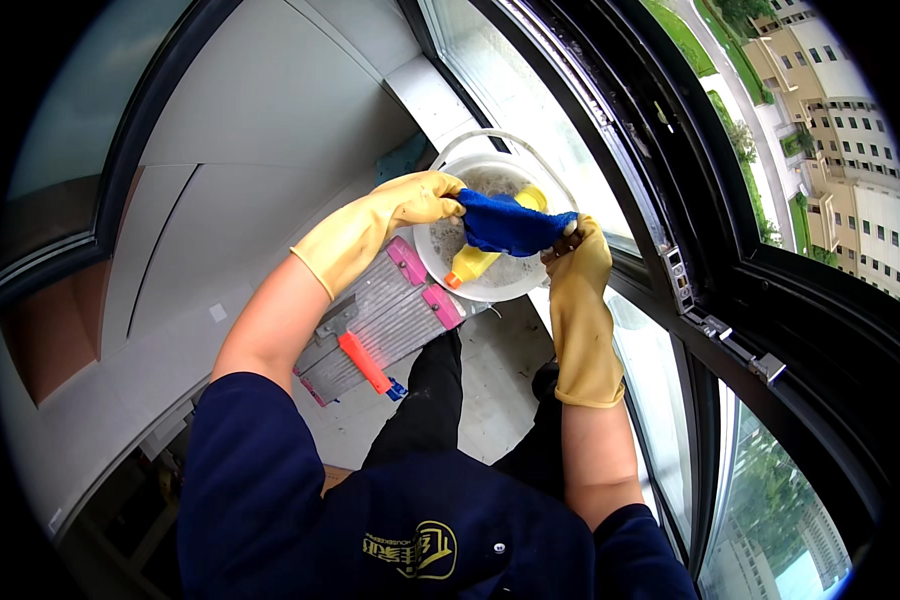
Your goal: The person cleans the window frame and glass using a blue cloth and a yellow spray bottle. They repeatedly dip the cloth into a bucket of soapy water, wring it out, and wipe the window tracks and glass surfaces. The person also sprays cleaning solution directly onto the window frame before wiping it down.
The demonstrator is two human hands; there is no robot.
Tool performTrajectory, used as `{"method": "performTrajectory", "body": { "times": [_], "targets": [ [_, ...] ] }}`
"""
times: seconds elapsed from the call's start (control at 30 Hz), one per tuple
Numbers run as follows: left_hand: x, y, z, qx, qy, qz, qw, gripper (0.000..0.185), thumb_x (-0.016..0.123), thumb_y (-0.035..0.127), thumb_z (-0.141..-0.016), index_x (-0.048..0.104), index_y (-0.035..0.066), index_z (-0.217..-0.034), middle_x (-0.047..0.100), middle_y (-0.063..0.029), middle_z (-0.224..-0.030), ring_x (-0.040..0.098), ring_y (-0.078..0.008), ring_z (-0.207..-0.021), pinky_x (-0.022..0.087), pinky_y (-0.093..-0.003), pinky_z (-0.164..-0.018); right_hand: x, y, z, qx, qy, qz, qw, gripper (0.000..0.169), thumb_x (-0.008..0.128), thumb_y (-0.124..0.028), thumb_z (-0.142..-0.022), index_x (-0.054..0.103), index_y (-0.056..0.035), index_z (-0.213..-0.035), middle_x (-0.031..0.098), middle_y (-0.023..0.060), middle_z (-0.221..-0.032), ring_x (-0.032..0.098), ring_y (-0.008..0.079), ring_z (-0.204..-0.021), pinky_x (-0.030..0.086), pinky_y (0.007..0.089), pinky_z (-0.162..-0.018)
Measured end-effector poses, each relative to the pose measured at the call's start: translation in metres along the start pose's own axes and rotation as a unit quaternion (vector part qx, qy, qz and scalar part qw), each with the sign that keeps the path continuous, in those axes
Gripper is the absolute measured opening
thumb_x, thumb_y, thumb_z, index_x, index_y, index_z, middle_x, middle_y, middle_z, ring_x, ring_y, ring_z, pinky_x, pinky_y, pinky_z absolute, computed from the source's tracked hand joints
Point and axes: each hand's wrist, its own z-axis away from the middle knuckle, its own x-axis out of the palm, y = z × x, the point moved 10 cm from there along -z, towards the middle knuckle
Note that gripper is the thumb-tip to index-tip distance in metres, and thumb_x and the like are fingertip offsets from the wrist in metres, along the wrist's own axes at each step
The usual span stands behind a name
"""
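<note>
A blue cloth [506, 223] is stretched between my two hands, each in a yellow rubber glove. My left hand [429, 196] grips its left end and my right hand [581, 244] its right end. Beneath the cloth stands a white bucket [429, 259] with murky, sudsy water inside. A yellow bottle with an orange cap [471, 264] lies slantwise at the bucket, its middle hidden by the cloth. The bucket's pale handle [521, 137] arches up on the far side.
A step platform [375, 300] with pink corners stands beside the bucket, with an orange-handled tool [365, 364] on it. At right is a black window frame [690, 225] with metal hardware [765, 367], overlooking buildings. Pale cabinets [247, 112] line the left.
</note>
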Motion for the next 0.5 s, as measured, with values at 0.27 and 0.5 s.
{"method": "performTrajectory", "body": {
  "times": [0.27, 0.5],
  "targets": [
    [0.007, 0.035, 0.000, 0.032, 0.051, 0.160, 0.985, 0.033, 0.061, 0.020, -0.099, 0.063, 0.001, -0.127, 0.067, -0.0059, -0.114, 0.060, -0.0156, -0.112, 0.046, -0.0316, -0.102, 0.007, -0.019, 0.018, -0.047, 0.032, 0.096, 0.994, 0.019, 0.054, -0.025, -0.099, 0.056, -0.0168, -0.082, 0.050, -0.0049, -0.073, 0.043, 0.0092, -0.062, 0.033, 0.0286, -0.058],
    [0.021, 0.070, 0.015, 0.041, -0.002, -0.293, 0.955, 0.044, 0.076, 0.036, -0.091, 0.069, 0.009, -0.126, 0.071, -0.0126, -0.117, 0.065, -0.0240, -0.107, 0.048, -0.0330, -0.099, 0.008, -0.025, 0.018, -0.091, -0.020, 0.147, 0.985, 0.019, 0.053, -0.027, -0.100, 0.060, -0.0159, -0.086, 0.049, -0.0055, -0.075, 0.043, 0.0072, -0.066, 0.035, 0.0259, -0.061]
  ]
}}
